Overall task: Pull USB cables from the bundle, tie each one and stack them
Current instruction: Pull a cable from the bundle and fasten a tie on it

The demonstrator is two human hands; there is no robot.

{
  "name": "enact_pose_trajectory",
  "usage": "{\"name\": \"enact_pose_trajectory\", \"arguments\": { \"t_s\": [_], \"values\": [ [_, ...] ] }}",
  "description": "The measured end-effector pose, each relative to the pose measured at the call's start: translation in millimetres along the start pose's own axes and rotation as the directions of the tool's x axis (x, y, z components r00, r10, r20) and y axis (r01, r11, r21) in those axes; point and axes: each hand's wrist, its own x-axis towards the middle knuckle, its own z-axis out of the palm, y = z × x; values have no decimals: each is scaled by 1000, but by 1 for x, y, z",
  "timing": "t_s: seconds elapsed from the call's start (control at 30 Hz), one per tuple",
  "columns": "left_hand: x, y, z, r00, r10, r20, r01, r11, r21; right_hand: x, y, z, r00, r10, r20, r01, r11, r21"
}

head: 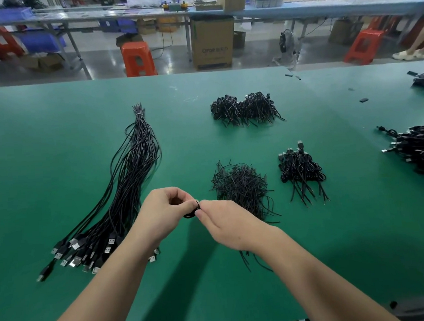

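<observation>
Two hands, left hand [163, 209] and right hand [225, 222], pinch a black cable [192, 213].

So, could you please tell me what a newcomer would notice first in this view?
Probably the two bare hands at the centre, left hand and right hand, pinching a thin black cable together above the green table mat. Next, the long bundle of black USB cables fanning out on the left, and dark tied-cable heaps on the right.

black cable [190, 215] pinched between hands, seemingly coiled
</observation>
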Motion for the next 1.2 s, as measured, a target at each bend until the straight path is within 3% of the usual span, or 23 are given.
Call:
{"name": "enact_pose_trajectory", "arguments": {
  "t_s": [0.17, 0.27, 0.53, 0.7, 0.8, 0.93, 1.0, 1.03, 1.07, 1.1, 1.13, 1.17, 1.2],
  "values": [
    [1, 2, 3, 979, 113, -172, -78, 977, 201, 7, 2, 3, 998, -1, -64, -9, 989, -148],
    [-1, 6, 7, 978, 156, -142, -121, 966, 230, 12, 5, 7, 994, 1, -110, -24, 977, -212],
    [1, 6, 18, 954, 275, -117, -183, 848, 498, 18, 9, 22, 981, 6, -195, -75, 932, -353],
    [1, 4, 31, 898, 410, -160, -209, 716, 666, 18, 7, 23, 984, 45, -170, -109, 915, -387],
    [0, 5, 38, 876, 473, -96, -238, 597, 766, 16, 8, 23, 984, 73, -164, -132, 913, -385],
    [-3, 2, 41, 824, 565, 46, -306, 374, 875, 15, 10, 20, 974, 129, -188, -176, 950, -260],
    [-1, -3, 40, 796, 602, 64, -321, 330, 888, 17, 14, 15, 969, 220, -115, -215, 975, 52],
    [2, -5, 38, 772, 631, 73, -335, 307, 891, 17, 16, 10, 966, 254, -36, -232, 924, 303],
    [4, -7, 36, 749, 659, 78, -352, 295, 889, 16, 17, 4, 964, 258, 56, -243, 782, 574],
    [5, -9, 33, 716, 693, 82, -384, 292, 876, 15, 19, -1, 962, 238, 135, -249, 558, 791],
    [6, -10, 31, 682, 727, 80, -422, 302, 855, 14, 21, -4, 958, 214, 190, -253, 322, 913],
    [7, -11, 29, 642, 763, 74, -459, 305, 835, 13, 24, -5, 954, 204, 219, -253, 154, 955],
    [7, -11, 28, 615, 785, 69, -493, 315, 811, 13, 26, -5, 953, 198, 231, -249, 74, 966]
  ]
}}
